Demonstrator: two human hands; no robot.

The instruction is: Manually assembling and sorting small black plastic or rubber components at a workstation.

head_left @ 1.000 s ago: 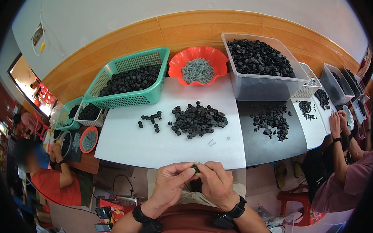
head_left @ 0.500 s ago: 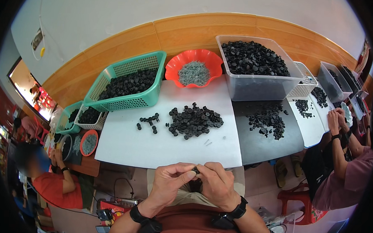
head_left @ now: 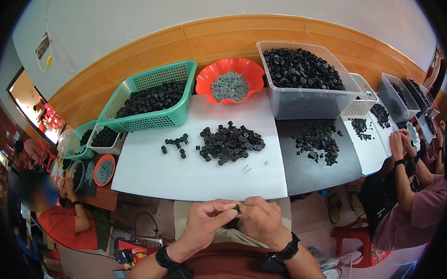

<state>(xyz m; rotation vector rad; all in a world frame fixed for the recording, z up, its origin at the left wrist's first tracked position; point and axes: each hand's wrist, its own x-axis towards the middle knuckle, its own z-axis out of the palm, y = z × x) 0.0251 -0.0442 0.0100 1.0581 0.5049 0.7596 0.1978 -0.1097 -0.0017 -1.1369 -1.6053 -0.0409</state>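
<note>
Just off the front edge of the white tabletop [head_left: 196, 180], my left hand [head_left: 205, 222] and my right hand [head_left: 264, 222] meet, fingertips pinched together. Between them shows a small black part [head_left: 237, 208], mostly covered by the fingers. Farther up the white surface lies a heap of black round parts [head_left: 231, 144], several with a hole in the middle. Left of it sits a loose group of small black pieces [head_left: 181, 143]. A few thin grey screws [head_left: 246, 168] lie right of the heap's near side.
Along the wall stand a green basket [head_left: 152, 122] of black parts, a red scalloped bowl [head_left: 205, 75] of grey screws and a clear bin [head_left: 304, 107] of black caps. More black pieces [head_left: 317, 143] cover a dark board at right. People work at both sides.
The view has shifted slightly, so the table and its things appear a little farther left. Both hands stay pinched together on the black part, with small finger movements.
</note>
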